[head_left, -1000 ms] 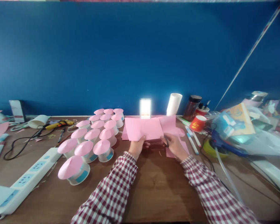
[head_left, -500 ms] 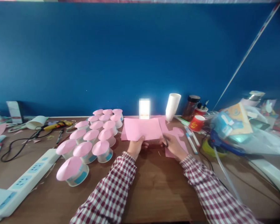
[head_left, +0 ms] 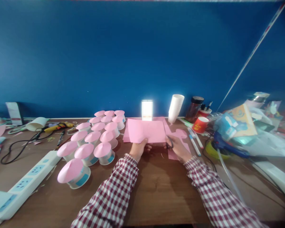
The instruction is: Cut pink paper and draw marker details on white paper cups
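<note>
My left hand (head_left: 139,148) pinches the near edge of a pink paper sheet (head_left: 146,130), holding it up above the brown table (head_left: 156,186). My right hand (head_left: 178,147) is closed round dark scissors (head_left: 170,144), whose handles show between the fingers at the sheet's right edge. More pink paper (head_left: 178,139) lies flat under and behind my right hand. Both arms wear red and white checked sleeves.
Several white cups with pink cone tops (head_left: 95,139) stand to the left. A white power strip (head_left: 21,185) lies near left. A stack of white cups (head_left: 176,107), a dark jar (head_left: 196,109), a red cup (head_left: 200,124), pens (head_left: 194,141) and crumpled bags (head_left: 247,133) crowd the right.
The pink sheet and both hands stayed almost in place; my right hand shifted slightly, bringing the scissors up to the sheet's right edge.
</note>
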`<action>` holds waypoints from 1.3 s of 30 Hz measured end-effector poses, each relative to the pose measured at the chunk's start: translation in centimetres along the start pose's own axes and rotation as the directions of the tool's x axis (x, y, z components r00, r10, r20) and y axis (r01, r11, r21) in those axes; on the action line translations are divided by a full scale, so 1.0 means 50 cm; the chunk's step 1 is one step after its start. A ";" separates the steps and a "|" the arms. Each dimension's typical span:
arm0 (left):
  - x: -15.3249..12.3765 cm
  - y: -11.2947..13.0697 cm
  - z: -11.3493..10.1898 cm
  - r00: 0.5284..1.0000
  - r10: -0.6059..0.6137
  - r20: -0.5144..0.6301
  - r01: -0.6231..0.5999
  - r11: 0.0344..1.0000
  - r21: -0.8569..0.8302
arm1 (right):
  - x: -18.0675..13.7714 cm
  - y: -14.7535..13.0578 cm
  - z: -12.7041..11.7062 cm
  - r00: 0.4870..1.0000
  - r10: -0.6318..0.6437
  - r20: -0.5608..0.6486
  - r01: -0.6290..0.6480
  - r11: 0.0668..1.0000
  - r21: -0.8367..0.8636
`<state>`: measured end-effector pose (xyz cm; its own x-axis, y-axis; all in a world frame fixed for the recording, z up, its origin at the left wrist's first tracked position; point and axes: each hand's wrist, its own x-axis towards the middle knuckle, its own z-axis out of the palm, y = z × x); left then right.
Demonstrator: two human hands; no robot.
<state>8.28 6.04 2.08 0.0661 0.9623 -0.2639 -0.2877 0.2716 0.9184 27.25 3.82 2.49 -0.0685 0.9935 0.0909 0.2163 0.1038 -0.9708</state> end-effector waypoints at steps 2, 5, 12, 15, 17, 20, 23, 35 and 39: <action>-0.002 0.000 0.000 1.000 -0.003 0.012 0.003 1.000 0.010 | 0.001 -0.003 -0.004 0.999 -0.038 -0.021 0.037 0.999 -0.035; -0.006 0.000 0.000 0.999 -0.020 0.027 0.019 0.999 0.029 | 0.005 -0.009 -0.010 0.993 -0.096 -0.069 0.087 0.989 -0.117; -0.011 0.004 0.003 0.998 -0.040 0.056 0.035 0.996 0.086 | 0.009 -0.003 -0.017 0.981 -0.122 -0.150 0.098 0.983 -0.157; -0.010 0.005 0.004 0.998 -0.038 0.054 0.033 0.995 0.095 | 0.008 0.000 -0.017 0.977 -0.107 -0.183 0.082 0.987 -0.139; -0.009 0.005 0.003 0.999 -0.027 0.034 0.025 0.997 0.070 | 0.008 0.001 -0.015 0.976 -0.070 -0.208 0.053 0.995 -0.086; -0.005 0.004 0.002 1.000 -0.014 -0.027 0.014 1.000 0.009 | 0.010 0.006 -0.009 0.978 -0.005 -0.209 0.010 1.000 0.020; -0.005 0.001 0.003 0.999 -0.015 -0.038 0.014 1.000 -0.027 | 0.013 0.017 -0.005 0.979 0.014 -0.205 0.001 0.997 0.071; 0.012 0.014 -0.021 0.982 0.125 -0.141 -0.123 0.992 0.026 | 0.031 0.030 -0.062 0.950 -0.155 -0.270 0.134 0.987 -0.094; 0.021 0.011 -0.028 0.983 0.128 -0.132 -0.122 0.991 0.051 | 0.036 0.042 -0.069 0.940 -0.130 -0.317 0.106 0.990 -0.093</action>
<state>6.84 7.17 1.90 -0.0980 0.9787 -0.1805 -0.2441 0.1522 0.9577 30.97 5.97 1.37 0.2159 0.9348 0.2821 0.2979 0.2120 -0.9308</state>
